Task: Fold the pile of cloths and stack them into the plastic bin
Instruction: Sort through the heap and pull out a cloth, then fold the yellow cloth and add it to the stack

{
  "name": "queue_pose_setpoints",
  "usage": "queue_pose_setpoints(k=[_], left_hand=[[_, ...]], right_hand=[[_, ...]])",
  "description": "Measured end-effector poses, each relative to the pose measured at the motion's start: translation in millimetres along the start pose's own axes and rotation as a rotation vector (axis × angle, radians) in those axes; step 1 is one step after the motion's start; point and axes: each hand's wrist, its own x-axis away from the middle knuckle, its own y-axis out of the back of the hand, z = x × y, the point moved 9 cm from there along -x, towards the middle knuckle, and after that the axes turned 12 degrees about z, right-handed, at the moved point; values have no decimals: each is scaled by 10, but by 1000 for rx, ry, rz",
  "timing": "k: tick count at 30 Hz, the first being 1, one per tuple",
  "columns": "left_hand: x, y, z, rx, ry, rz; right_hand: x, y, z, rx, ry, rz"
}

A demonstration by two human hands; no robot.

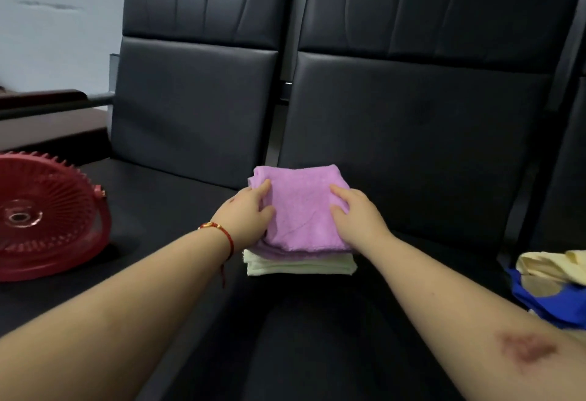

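Left fingers: curled over the left edge of the purple cloth [304, 210], thumb on top, pinching the fabric; left hand [245, 210] wears a red bracelet at the wrist.
Right fingers: curled onto the right edge of the same cloth, holding it; right hand [356, 216].
Key relation: the cloth lies directly between both hands, its long axis running away from the person; both hands are equally near, so either can lead.
Cloth location: folded, atop a pale green folded cloth [299, 264], on the black seat [396, 321] near its middle, just ahead of the backrest.
Cloth appearance: soft terry, edges roughly square, slightly rumpled.
Unfolded pile: yellow and blue cloths [551, 283] at the seat's right edge.
Bin: red plastic bin [47, 213], on its side (likely the destination), at the left edge, well apart from the stack.
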Motion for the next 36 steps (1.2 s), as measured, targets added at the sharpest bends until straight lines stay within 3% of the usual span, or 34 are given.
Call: queue_pose_setpoints(k=[2, 7, 11, 17, 20, 22, 25, 31, 36], left_hand=[[-153, -75, 114, 80, 43, 1], [-330, -666, 507, 409, 173, 177], [-353, -712, 572, 475, 177, 170], [-158, -682, 559, 227, 239, 241], [128, -465, 532, 72, 341, 125], [344, -368, 268, -40, 313, 66], [609, -437, -432, -93, 136, 40], [1226, -1166, -2350, -40, -269, 179], [1610, -1564, -3404, 45, -391, 285]], right_hand=[[-176, -79, -71, -2, -8, 16], [-345, -521, -408, 99, -146, 175], [-389, -566, -464, 20, -155, 208], [-46, -534, -412, 25, -128, 221], [400, -395, -468, 58, -132, 225], [753, -239, -555, 84, -152, 222], [1309, 94, -693, 108, -201, 184], [2643, 1147, -1206, 220, -354, 10], [3391, 1883, -1547, 248, -441, -88]])
